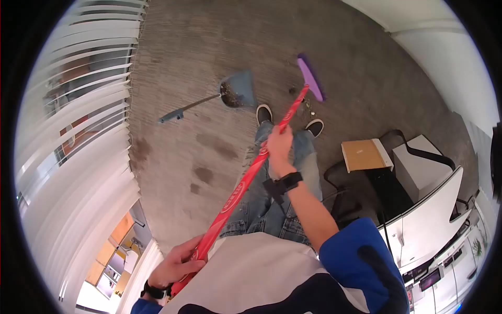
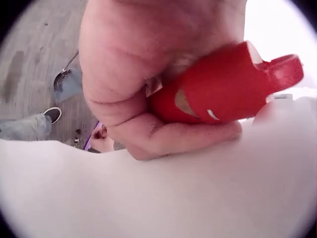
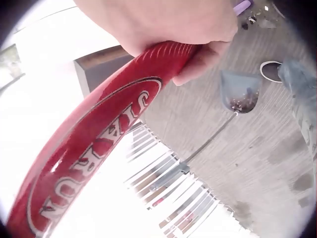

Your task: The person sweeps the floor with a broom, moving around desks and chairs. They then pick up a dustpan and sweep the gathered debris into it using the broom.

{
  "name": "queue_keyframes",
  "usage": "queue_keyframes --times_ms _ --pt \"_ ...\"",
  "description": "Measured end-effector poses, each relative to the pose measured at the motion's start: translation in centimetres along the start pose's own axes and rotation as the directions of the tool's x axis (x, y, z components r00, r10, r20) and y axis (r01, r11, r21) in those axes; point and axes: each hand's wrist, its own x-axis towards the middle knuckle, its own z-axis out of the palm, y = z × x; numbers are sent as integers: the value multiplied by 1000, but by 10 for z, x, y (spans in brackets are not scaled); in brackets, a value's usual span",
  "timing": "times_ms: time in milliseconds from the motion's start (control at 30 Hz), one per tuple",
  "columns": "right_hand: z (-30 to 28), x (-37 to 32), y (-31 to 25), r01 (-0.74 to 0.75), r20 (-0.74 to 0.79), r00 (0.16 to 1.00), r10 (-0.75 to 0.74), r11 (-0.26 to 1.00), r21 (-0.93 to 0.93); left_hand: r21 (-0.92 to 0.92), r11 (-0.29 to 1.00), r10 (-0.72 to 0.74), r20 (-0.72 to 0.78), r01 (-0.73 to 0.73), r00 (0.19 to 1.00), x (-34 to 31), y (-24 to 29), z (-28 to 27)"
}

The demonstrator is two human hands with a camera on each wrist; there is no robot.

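Observation:
A broom with a red handle (image 1: 235, 196) and a purple head (image 1: 311, 78) slants across the head view, its head on the floor beyond the feet. My right hand (image 1: 280, 144) grips the handle partway down; in the right wrist view the right hand (image 3: 168, 25) wraps round the lettered red handle (image 3: 94, 144). Close to the body, my left hand (image 1: 180, 261) holds the upper end. The left wrist view shows the left hand (image 2: 133, 84) curled round the red end piece (image 2: 218, 87). A grey dustpan (image 1: 243, 90) holding dark debris lies left of the broom head.
Small bits of debris (image 1: 308, 109) lie between the broom head and the shoes (image 1: 315, 127). Vertical blinds (image 1: 78, 157) line the left side. At the right are a cardboard-coloured box (image 1: 361, 155), a black chair frame and a white desk (image 1: 429, 225).

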Motion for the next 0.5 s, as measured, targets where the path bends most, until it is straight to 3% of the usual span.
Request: queue_keyframes --times_ms 67,100,167,200,233,267,333,400,433,467,500 --pt "-1 -6 -58 -123 12 992 122 985 118 153 973 147 178 -175 973 0 23 -7" --pt "-3 -3 -74 -141 19 990 139 982 129 157 969 163 179 -192 970 0 35 -11" --pt "-11 -9 -104 -9 27 1000 7 997 73 260 906 206 422 -335 883 5 59 -13" --pt "-21 -10 -113 13 30 999 -16 997 80 254 881 256 455 -400 853 5 69 -8" --pt "-33 -12 -118 311 155 945 -287 936 -165 248 853 300 487 -459 821 4 78 -2" --pt "-40 -21 -119 582 326 810 -487 732 -355 365 771 303 511 -523 804 5 85 4" --pt "-51 -82 -150 571 315 815 -487 769 -289 495 641 301 541 -587 785 -3 101 22" --pt "-43 -164 -196 265 195 940 -281 959 106 522 601 307 549 -605 778 -7 103 45" --pt "-44 -180 -203 276 193 937 -293 955 112 585 491 363 536 -645 762 2 90 55" --pt "-45 -192 -208 173 199 959 -203 972 161 644 375 416 526 -667 742 7 79 60" --pt "-45 -201 -208 67 213 971 -112 976 208 646 366 419 528 -670 739 6 73 64"
